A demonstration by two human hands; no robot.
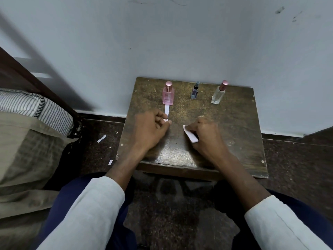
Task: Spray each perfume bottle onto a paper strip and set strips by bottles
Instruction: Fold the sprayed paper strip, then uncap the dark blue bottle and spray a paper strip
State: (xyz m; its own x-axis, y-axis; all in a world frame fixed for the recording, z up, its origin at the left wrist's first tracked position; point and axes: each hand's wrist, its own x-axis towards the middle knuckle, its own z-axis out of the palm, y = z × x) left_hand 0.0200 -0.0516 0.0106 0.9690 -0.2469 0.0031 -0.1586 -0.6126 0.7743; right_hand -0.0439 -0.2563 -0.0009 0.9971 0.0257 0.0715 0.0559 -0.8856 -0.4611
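Our left hand [150, 128] has its fingers [163, 116] curled onto the near end of a white paper strip [167, 110], which runs away from them to the foot of the pink bottle [168, 95]; our right hand [203, 136] pinches a small stack of spare strips [190, 135] between thumb and fingers. Beyond the right fingers, the slim dark bottle [195, 91] and the clear bottle [218, 94] stand with no strip beside them. We judge one bottle served and two left.
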